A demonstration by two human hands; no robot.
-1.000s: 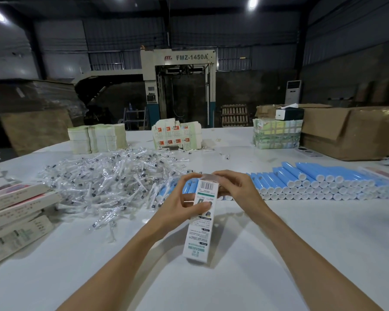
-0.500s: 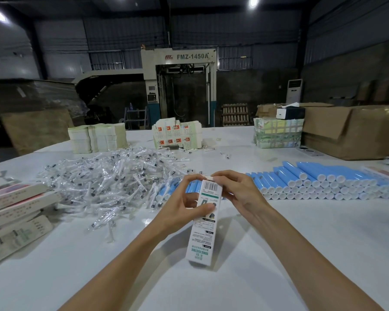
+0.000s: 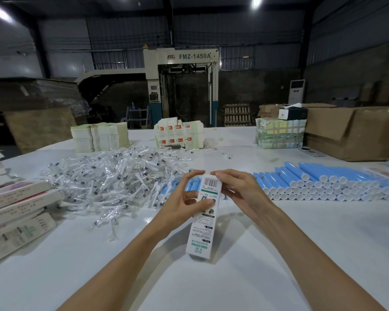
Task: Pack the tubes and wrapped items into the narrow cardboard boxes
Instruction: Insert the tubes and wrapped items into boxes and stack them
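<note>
A narrow white cardboard box (image 3: 203,230) with green print and a barcode stands tilted above the white table (image 3: 301,243). My left hand (image 3: 182,203) grips its upper part from the left, thumb across the printed face. My right hand (image 3: 236,189) holds the top end from the right, fingers curled over the closed flap. Behind the hands lies a row of blue tubes with white caps (image 3: 319,182). To the left is a heap of clear-wrapped items (image 3: 112,176).
Packed narrow boxes (image 3: 18,212) are stacked at the left edge. Stacks of flat cartons (image 3: 99,136), printed cartons (image 3: 180,133) and a bundled pack (image 3: 280,133) stand at the back. A large brown cardboard box (image 3: 355,131) sits at the right rear.
The box has shifted slightly right and down in my hands. My right fingers have come over the top end and its flap now looks closed.
</note>
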